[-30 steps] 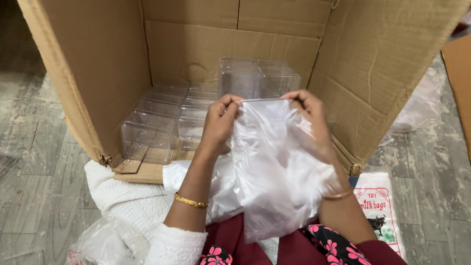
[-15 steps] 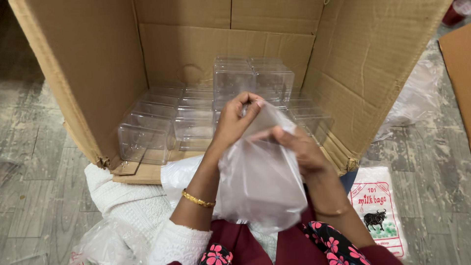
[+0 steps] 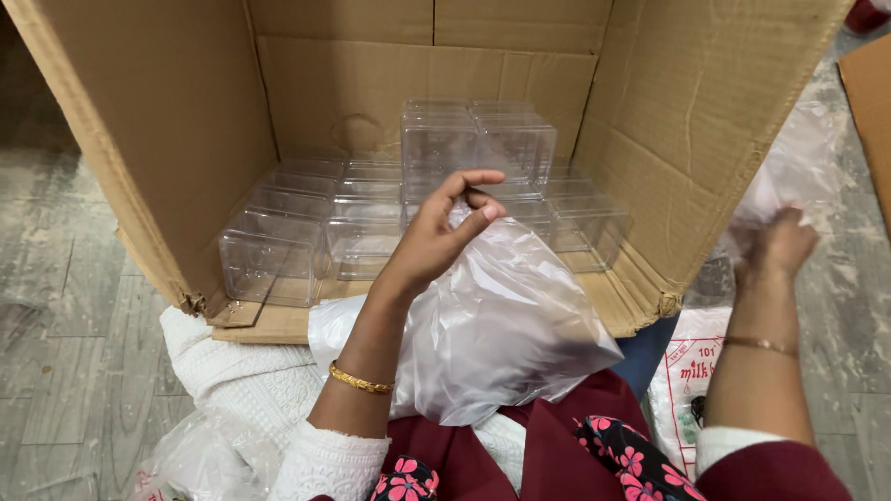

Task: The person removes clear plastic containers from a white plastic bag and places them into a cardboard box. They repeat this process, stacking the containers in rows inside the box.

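My left hand pinches the gathered top of a filled, translucent white plastic bag that rests on my lap in front of a large cardboard box. My right hand has reached out to the right, past the box's side wall, and touches crumpled clear plastic lying on the floor there. Whether it grips that plastic is unclear. Inside the box, which lies open toward me, stand several clear plastic containers, some stacked two high at the back.
A white cloth lies under the box's front flap. A printed white bag lies on the grey floor at the right. More crumpled plastic is at the lower left. A cardboard piece shows at the right edge.
Both hands held the bag's mouth a second ago and twisted it closed. Now my right hand has let go and moved right to the plastic on the floor; my left keeps the bag's top.
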